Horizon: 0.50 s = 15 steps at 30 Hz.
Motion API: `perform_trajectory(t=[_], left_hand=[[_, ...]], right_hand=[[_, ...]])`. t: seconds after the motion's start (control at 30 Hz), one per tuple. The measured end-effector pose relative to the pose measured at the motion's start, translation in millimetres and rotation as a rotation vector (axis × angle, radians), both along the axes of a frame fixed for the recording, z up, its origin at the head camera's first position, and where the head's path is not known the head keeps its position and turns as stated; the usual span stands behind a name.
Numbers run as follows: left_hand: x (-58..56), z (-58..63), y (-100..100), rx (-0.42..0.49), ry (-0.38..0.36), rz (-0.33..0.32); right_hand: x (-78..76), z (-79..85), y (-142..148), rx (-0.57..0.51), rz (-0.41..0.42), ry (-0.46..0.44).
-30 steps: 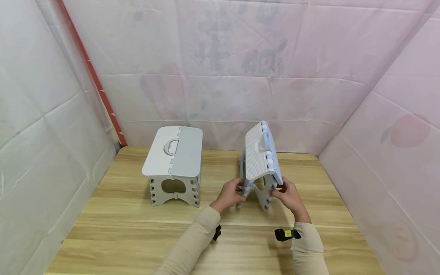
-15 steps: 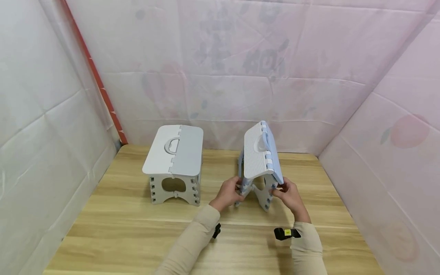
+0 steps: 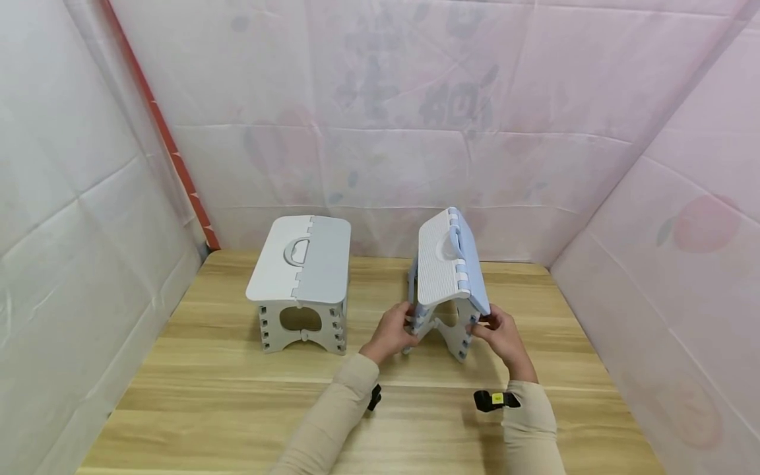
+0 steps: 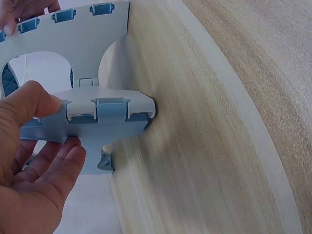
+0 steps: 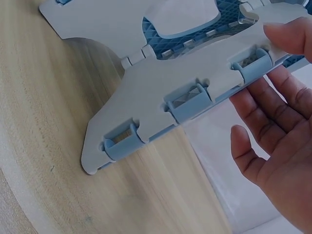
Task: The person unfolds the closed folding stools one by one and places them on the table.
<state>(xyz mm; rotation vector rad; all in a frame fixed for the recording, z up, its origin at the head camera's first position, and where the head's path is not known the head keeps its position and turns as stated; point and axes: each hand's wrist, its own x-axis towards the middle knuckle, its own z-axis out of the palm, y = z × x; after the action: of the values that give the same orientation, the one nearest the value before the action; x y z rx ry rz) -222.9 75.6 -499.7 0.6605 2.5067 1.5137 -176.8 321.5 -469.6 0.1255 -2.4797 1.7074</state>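
A blue and white folding stool (image 3: 438,267) stands half folded, its ribbed seat peaked like a roof and its legs hinged partway apart. My left hand (image 3: 392,333) pinches its left leg edge; in the left wrist view the thumb lies on top of the hinged leg (image 4: 109,108) and the fingers curl beneath. On the other side my right hand (image 3: 501,335) grips the right leg edge under the blue seat half. The right wrist view shows that thumb on the white leg panel (image 5: 161,87), with fingers behind the blue hinge strip.
To the left stands a second folding stool (image 3: 299,264), white and grey, fully unfolded with a flat seat and a handle in its middle. Both are on a wooden table (image 3: 237,409). Sheeted walls (image 3: 380,132) rise behind the table and at both sides.
The stool's left side has shifted slightly left with my left hand, and the seat peak has widened, showing more of the blue half. My right hand has barely moved.
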Motion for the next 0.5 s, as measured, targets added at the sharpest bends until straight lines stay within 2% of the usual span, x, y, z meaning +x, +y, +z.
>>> perform_trajectory(t=[0.5], left_hand=[[1.5, 1.4, -4.6, 0.007, 0.026, -0.012]], right_hand=[[0.6, -1.6, 4.8, -0.049, -0.029, 0.012]])
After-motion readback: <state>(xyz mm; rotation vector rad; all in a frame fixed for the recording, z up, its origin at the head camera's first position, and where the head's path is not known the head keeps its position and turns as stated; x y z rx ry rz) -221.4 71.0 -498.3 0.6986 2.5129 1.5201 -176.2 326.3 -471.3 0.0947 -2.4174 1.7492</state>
